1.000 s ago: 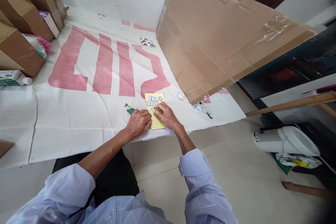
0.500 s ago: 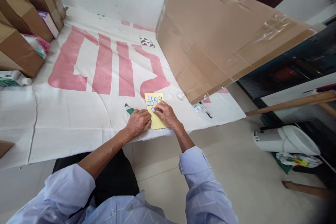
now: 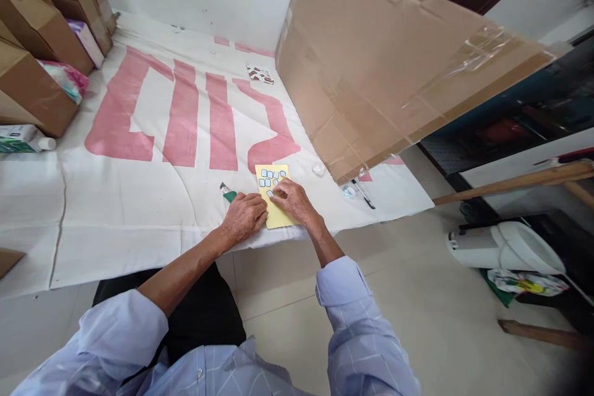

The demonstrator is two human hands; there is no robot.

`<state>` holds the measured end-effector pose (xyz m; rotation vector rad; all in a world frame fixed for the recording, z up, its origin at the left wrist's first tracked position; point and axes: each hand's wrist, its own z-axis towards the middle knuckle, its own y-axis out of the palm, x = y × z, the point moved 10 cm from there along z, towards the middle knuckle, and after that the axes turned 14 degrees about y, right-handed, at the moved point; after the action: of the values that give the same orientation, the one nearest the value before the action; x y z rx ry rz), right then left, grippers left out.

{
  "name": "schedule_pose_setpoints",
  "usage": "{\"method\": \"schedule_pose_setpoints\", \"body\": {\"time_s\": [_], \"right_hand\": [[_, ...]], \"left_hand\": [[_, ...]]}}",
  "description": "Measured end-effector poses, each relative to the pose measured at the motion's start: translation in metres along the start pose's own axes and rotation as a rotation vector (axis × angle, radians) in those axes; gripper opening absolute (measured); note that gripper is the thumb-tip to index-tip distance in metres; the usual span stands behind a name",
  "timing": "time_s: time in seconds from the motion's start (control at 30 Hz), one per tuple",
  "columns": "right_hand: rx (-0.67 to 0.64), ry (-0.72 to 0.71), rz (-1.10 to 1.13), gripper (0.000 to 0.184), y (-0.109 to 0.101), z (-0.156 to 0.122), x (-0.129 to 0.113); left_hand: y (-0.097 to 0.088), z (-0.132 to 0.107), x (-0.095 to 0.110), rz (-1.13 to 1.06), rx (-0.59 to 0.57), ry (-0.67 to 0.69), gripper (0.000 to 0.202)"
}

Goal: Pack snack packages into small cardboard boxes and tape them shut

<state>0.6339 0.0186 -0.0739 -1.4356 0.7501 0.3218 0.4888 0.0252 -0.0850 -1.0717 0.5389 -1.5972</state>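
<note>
A yellow card (image 3: pixel 277 218) lies near the front edge of a table covered by a white cloth with big pink letters (image 3: pixel 153 154). Several small blue-rimmed stickers (image 3: pixel 270 177) sit in rows on the card's far end. My right hand (image 3: pixel 293 200) rests on the card, its fingertips pressed together on one sticker just below the rows. My left hand (image 3: pixel 244 215) is curled loosely and rests at the card's left edge, holding it down. A green-handled tool (image 3: pixel 228 193) lies on the cloth just beyond my left hand.
A large taped cardboard sheet (image 3: pixel 385 55) leans over the table's right side. A pen (image 3: pixel 363 193) and small white caps (image 3: pixel 319 168) lie under its edge. Cardboard boxes (image 3: pixel 32 43) stand at the far left. A white appliance (image 3: pixel 503 249) lies on the floor at right.
My right hand's fingers have slid slightly left along the card onto the loose sticker. The left hand and the card stay put.
</note>
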Motion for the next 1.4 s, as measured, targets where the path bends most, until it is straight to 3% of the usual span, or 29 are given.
{"method": "schedule_pose_setpoints", "body": {"time_s": [0.77,1.4], "right_hand": [[0.077,-0.09,-0.002,0.017,-0.004,-0.004,-0.006],[0.086,0.028,-0.108,0.01,0.01,0.001,-0.002]], "left_hand": [[-0.001,0.001,0.0,0.003,0.002,0.003,0.025],[-0.001,0.001,0.0,-0.008,-0.008,-0.008,0.025]]}}
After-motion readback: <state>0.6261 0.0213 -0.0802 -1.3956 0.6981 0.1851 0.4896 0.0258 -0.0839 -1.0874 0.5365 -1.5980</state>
